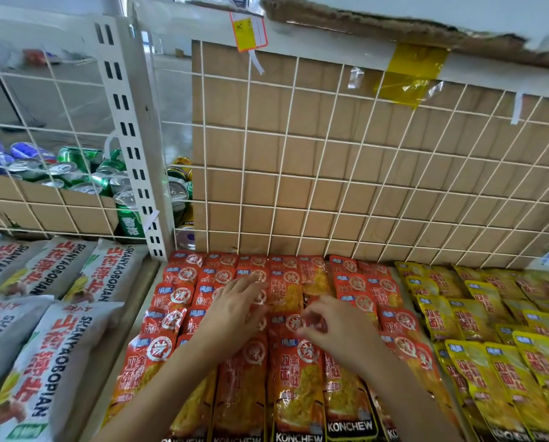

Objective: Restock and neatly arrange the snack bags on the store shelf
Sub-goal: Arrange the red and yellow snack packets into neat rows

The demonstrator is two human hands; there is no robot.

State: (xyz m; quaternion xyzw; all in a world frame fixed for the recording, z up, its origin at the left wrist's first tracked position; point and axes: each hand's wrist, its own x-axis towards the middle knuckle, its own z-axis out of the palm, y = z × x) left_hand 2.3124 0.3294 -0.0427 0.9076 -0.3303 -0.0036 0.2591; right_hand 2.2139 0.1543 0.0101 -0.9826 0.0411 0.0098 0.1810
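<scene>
While red plastic snack bags (295,371) below white wire grid (346,173) looked mostly stocked (middle rows ragged), left hand (235,306) pressed flat; right hand (340,330) curled, grip unclear.

Two hands show, a left hand (235,309) and a right hand (337,333). The red snack bags (295,371) overlap in about six columns, well over twenty and too layered for an exact count. The yellow snack bags (477,374) number more than a dozen, and the white bags (59,355) count five. There are at least six green cans (75,154), about four blue cans (24,149), two or three gold cans (182,161) and one price tag (247,31).
</scene>
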